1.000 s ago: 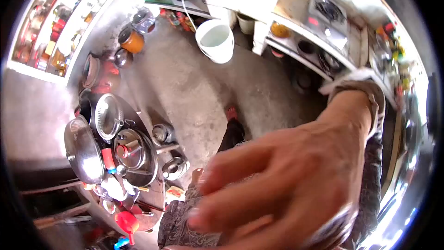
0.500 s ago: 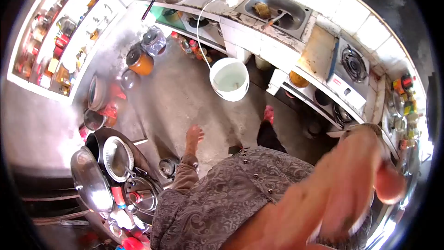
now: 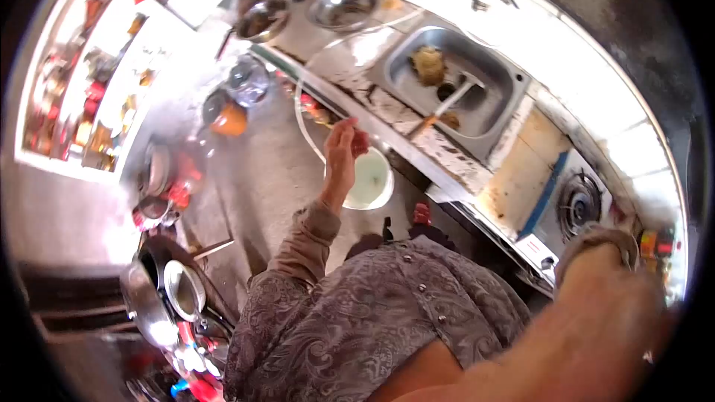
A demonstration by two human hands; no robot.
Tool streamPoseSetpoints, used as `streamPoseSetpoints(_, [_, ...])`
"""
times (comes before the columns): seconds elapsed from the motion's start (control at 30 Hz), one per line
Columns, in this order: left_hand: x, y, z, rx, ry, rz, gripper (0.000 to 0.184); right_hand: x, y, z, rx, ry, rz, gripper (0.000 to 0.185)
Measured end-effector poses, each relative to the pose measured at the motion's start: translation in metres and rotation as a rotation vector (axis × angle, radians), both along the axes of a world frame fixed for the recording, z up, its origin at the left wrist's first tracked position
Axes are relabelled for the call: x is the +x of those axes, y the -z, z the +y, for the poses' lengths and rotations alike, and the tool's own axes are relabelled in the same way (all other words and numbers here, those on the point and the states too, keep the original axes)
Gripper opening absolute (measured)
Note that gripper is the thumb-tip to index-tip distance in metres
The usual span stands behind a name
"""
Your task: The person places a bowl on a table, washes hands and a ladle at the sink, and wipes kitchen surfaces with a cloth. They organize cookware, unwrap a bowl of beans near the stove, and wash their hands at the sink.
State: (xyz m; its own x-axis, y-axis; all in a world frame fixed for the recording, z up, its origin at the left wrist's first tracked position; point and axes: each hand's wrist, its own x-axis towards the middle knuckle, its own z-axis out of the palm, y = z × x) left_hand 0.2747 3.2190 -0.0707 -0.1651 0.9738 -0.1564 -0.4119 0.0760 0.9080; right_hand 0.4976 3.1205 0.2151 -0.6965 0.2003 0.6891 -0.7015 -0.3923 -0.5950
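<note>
My left hand (image 3: pixel 344 155) reaches out from a beige sleeve, with slightly bent fingers apart and nothing visible in them. In the view it overlaps the near side of a white bucket (image 3: pixel 378 179) on the floor, which holds pale water; I cannot tell whether they touch. A white hose (image 3: pixel 307 120) runs from the counter to the bucket. My right hand (image 3: pixel 581 327) and forearm are a large blur close to the camera at the lower right, and the fingers cannot be made out. A metal sink (image 3: pixel 398 78) lies ahead, holding a yellowish scrubber (image 3: pixel 428 65) and a long-handled tool (image 3: pixel 447 106).
Metal bowls (image 3: pixel 344 7) stand on the worn counter (image 3: pixel 365 67). A gas stove (image 3: pixel 577 205) is to the right. Large metal pots (image 3: pixel 149 305) are at the lower left. An orange container (image 3: pixel 229 120) and clear jar (image 3: pixel 247 80) stand on the floor. Stocked shelves (image 3: pixel 119 67) line the left wall.
My left hand has risen forward from low near my side to in front of the bucket. The view has shifted nearer the sink. My right arm has shifted and stays blurred.
</note>
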Motion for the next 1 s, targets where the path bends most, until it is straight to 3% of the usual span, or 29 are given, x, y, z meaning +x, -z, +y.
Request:
streamPoseSetpoints(0.1, [0.062, -0.013, 0.051, -0.03, 0.137, -0.15, 0.024, 0.027, 0.008, 0.056, -0.107, 0.149, -0.116, 0.039])
streamPoseSetpoints(0.13, [0.077, 0.015, 0.077, -0.096, 0.165, -0.169, 0.027, 0.042, 0.018, 0.077, -0.203, 0.345, -0.232, 0.039])
streamPoseSetpoints(0.2, [0.108, -0.012, 0.095, -0.214, 0.295, -0.233, 0.028, 0.073, 0.056, 0.116, -0.41, 0.947, -0.551, 0.032])
streamPoseSetpoints(0.23, [0.121, -0.012, 0.113, -0.219, 0.335, -0.179, 0.028, 0.087, 0.079, 0.149, -0.353, 1.126, -0.53, 0.026])
streamPoseSetpoints(0.3, [0.137, 0.005, 0.143, -0.013, 0.408, 0.128, 0.021, 0.113, 0.105, 0.206, -0.212, 1.61, -0.452, 0.026])
streamPoseSetpoints(0.37, [0.153, 0.074, 0.179, 0.572, 0.173, 0.928, 0.012, 0.129, 0.117, 0.257, -0.031, 1.828, -0.444, 0.031])
streamPoseSetpoints(0.43, [0.17, 0.127, 0.191, 0.658, 0.053, 1.018, 0.007, 0.129, 0.111, 0.283, 0.095, 1.974, -0.63, 0.034])
streamPoseSetpoints(0.5, [0.189, 0.132, 0.176, 0.426, 0.198, 0.903, 0.011, 0.117, 0.1, 0.306, 0.41, 2.181, -0.746, 0.035])
streamPoseSetpoints(0.57, [0.206, 0.144, 0.163, 0.445, 0.304, 0.882, 0.011, 0.094, 0.074, 0.303, 0.317, 2.234, -0.83, 0.03])
streamPoseSetpoints(0.67, [0.221, 0.154, 0.166, 0.304, 0.494, 0.792, 0.018, 0.1, 0.094, 0.328, 0.549, 2.241, -0.94, 0.028])
streamPoseSetpoints(0.77, [0.217, 0.1, 0.171, -0.223, 0.531, 0.082, 0.025, 0.108, 0.117, 0.348, 0.738, 2.315, -0.996, 0.03])
streamPoseSetpoints(0.83, [0.208, 0.082, 0.179, -0.285, 0.589, -0.335, 0.031, 0.112, 0.119, 0.349, 0.682, 2.294, -0.941, 0.024])
streamPoseSetpoints(0.9, [0.208, 0.064, 0.187, -0.285, 0.604, -0.565, 0.029, 0.111, 0.117, 0.342, 0.613, 2.253, -0.877, 0.022])
streamPoseSetpoints(1.0, [0.214, 0.033, 0.201, -0.407, 0.542, -0.67, 0.028, 0.112, 0.114, 0.338, 0.52, 2.231, -0.84, 0.029])
